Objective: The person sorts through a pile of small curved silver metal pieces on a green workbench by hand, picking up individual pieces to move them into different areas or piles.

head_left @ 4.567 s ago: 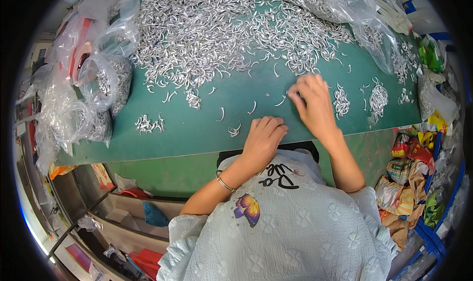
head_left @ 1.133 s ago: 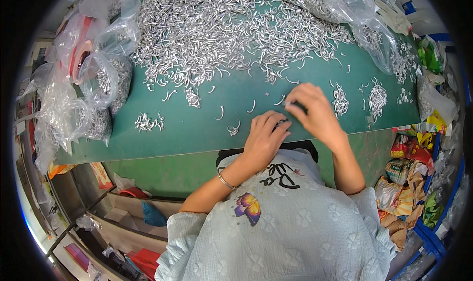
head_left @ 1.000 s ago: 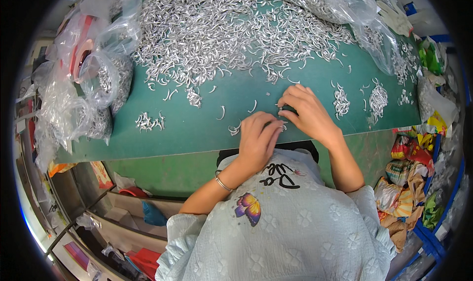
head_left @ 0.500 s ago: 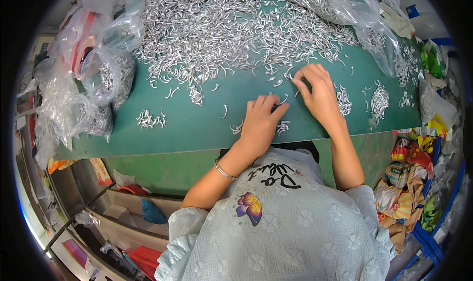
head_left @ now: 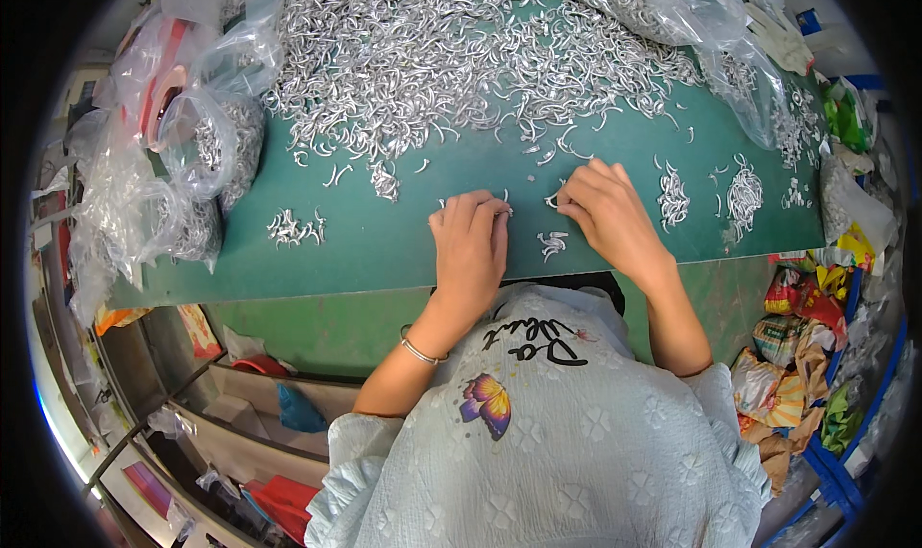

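My right hand (head_left: 610, 217) is above the green tabletop, its fingers closed in a pinch on a small curved silver metal piece (head_left: 550, 201). To its left, my left hand (head_left: 468, 241) curls with thumb and index finger together, and another curved silver piece (head_left: 507, 198) shows at their tips. Between the hands and nearer the edge lies a little cluster of the same pieces (head_left: 552, 245). Part of what lies under my left hand is hidden. Beyond both hands spreads a large heap of these curved pieces (head_left: 413, 68).
Small piles (head_left: 296, 229) sit at the left, and more piles (head_left: 742, 197) at the right of the green table (head_left: 384, 260). Clear plastic bags of pieces (head_left: 197, 231) stand on the left; another bag (head_left: 740, 77) lies far right. Crumpled packets (head_left: 778, 385) fill the right side below.
My left hand has shifted left, uncovering the small cluster between the hands. My right hand has come nearer to me, away from the heap, with a curved piece at its fingertips.
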{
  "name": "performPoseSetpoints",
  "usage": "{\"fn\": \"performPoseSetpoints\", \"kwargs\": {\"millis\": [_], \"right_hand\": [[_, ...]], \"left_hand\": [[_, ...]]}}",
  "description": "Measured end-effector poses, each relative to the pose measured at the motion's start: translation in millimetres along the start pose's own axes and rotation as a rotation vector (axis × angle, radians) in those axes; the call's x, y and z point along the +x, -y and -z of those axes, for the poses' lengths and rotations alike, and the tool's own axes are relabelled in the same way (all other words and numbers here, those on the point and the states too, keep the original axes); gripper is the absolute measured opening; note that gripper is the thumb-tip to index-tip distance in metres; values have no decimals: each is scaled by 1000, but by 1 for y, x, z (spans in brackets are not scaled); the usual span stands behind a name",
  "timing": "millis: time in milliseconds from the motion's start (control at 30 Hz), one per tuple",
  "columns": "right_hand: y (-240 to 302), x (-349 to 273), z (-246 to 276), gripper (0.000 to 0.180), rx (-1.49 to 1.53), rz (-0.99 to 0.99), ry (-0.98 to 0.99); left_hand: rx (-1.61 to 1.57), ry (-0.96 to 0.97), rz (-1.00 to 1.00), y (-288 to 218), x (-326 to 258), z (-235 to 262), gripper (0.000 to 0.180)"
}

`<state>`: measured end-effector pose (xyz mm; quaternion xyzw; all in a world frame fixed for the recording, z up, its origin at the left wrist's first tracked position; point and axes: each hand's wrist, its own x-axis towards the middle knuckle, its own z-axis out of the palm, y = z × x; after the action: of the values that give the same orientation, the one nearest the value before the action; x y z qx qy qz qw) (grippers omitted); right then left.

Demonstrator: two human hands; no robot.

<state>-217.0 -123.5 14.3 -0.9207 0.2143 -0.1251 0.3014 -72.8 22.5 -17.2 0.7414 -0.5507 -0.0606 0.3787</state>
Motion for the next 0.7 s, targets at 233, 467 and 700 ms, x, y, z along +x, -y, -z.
{"fn": "performPoseSetpoints", "kwargs": {"millis": [233, 467, 700], "right_hand": [[3, 5, -9, 6, -43, 62, 14], [-1, 4, 2, 6, 77, 27, 39], [-10, 47, -35, 8, -218, 62, -206]], "left_hand": [[-29, -34, 12, -6, 9, -1, 28], [70, -55, 74, 13, 3, 6, 24], [73, -47, 103, 16, 1, 12, 20]]}}
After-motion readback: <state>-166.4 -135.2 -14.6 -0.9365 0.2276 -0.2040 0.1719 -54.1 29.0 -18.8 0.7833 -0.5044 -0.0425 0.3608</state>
